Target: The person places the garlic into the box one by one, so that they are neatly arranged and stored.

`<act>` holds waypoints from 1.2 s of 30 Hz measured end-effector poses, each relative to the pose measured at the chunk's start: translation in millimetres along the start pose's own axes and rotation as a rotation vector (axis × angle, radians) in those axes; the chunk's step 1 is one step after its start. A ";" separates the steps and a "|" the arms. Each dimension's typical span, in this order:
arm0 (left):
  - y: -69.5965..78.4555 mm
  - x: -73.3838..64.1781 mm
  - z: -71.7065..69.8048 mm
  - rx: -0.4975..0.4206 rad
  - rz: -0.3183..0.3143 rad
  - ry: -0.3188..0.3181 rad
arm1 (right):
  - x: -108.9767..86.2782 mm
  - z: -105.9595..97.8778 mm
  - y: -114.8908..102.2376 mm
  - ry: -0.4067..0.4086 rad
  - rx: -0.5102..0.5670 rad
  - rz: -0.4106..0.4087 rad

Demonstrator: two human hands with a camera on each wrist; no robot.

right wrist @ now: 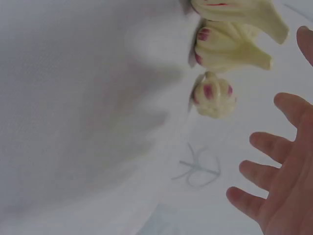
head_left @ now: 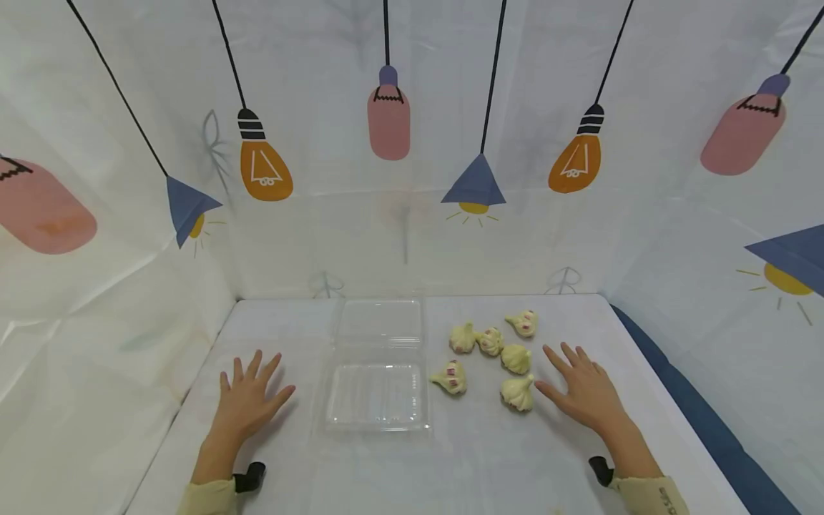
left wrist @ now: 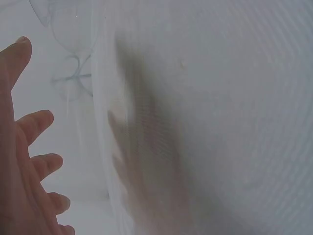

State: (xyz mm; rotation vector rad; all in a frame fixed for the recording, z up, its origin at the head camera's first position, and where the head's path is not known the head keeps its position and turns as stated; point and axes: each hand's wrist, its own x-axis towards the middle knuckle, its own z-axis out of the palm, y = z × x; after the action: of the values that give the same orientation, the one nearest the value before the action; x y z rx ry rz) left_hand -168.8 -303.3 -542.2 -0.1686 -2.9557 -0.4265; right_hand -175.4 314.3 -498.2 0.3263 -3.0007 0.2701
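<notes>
While the clear container (head_left: 375, 395), left of the garlic bulbs (head_left: 516, 359), is fully shown only by head view, left hand (head_left: 247, 402) and right hand (head_left: 587, 392) are spread, empty.

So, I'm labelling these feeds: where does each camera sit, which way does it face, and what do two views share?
Head: worn on the head, facing forward and down at the tabletop, clear container, garlic bulbs and backdrop; left grip, right grip and forearms show.
Left wrist: on that wrist, looking past the left grip at the picture's left edge, across the tabletop and its blurred shadow.
Right wrist: on that wrist, looking past the right grip at the right edge, towards some bulbs.
Shared: head and right wrist both show garlic bulbs and the right grip.
</notes>
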 end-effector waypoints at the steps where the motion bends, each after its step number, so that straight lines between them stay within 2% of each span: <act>1: 1.0 -0.3 0.0 -0.003 0.001 0.000 | 0.8 -0.8 -2.6 0.013 0.004 -0.008; 9: 10.3 -2.2 0.1 -0.055 -0.009 0.001 | 9.5 0.3 -26.0 0.125 0.101 -0.094; 18: 19.0 -5.2 6.6 -0.113 0.030 0.018 | 18.6 6.5 -51.1 0.245 0.211 -0.175; 26: 29.5 -7.1 15.2 -0.258 0.029 0.023 | 23.2 16.4 -69.4 0.221 0.262 -0.198; 32: 36.9 -13.1 19.0 -0.358 -0.011 0.002 | 27.5 26.9 -85.5 0.195 0.281 -0.248; 36: 40.1 -15.3 21.8 -0.401 -0.013 0.016 | 30.4 34.5 -94.5 0.173 0.308 -0.258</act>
State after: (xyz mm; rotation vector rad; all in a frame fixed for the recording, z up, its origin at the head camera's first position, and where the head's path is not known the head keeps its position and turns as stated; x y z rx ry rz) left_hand -151.3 -260.1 -554.5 -0.1876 -2.8205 -1.0134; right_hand -187.0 210.9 -512.5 0.6733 -2.7050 0.6963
